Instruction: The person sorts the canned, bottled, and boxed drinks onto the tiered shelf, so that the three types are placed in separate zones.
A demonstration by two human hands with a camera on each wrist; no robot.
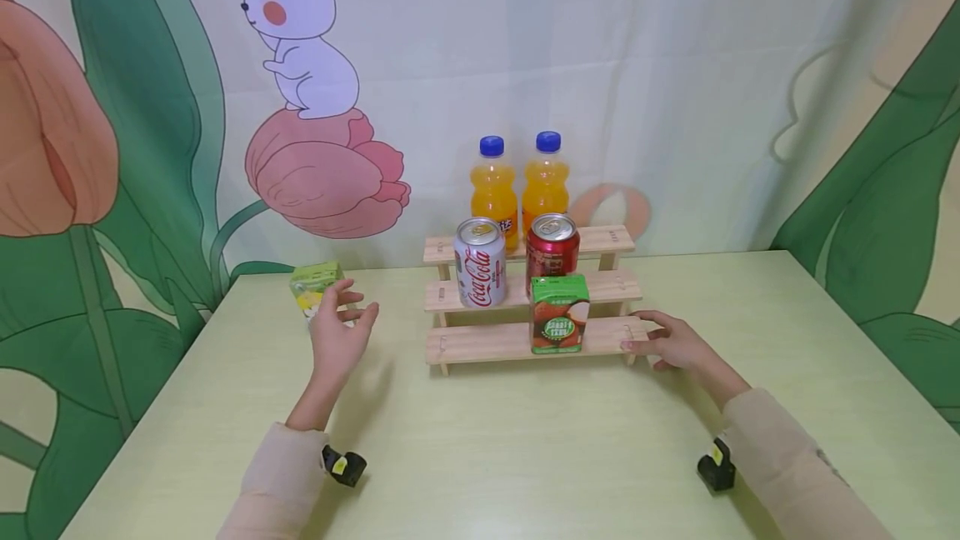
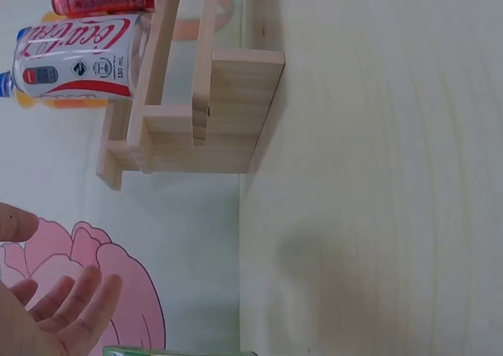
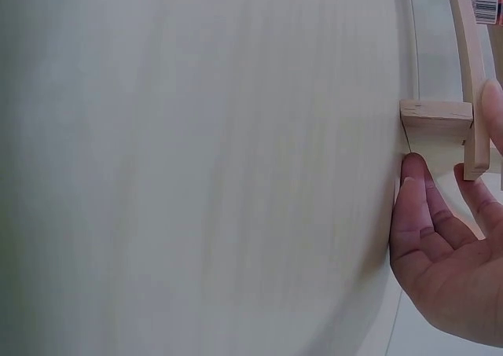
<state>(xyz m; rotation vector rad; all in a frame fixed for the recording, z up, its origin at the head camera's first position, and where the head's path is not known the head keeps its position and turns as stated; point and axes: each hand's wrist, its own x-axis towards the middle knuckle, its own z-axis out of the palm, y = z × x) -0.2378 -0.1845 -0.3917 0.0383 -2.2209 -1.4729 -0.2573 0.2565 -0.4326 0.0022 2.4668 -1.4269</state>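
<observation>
A three-step wooden rack (image 1: 480,342) stands on the table. My right hand (image 1: 675,346) holds the right end of its lowest step, thumb at the front edge and fingers round the end; the right wrist view shows fingertips beside the rack's leg (image 3: 436,111). My left hand (image 1: 337,336) is raised with loosely bent fingers and holds nothing visible. Just behind it is a green and yellow drink carton (image 1: 315,275), partly hidden by the hand. A green lychee drink carton (image 1: 559,315) stands on the lowest step, right of its middle.
On the middle step stand a white Coca-Cola can (image 1: 481,263) and a red can (image 1: 552,245). Two orange soda bottles (image 1: 492,190) with blue caps stand on the top step. Behind the table hangs a printed curtain (image 1: 465,40).
</observation>
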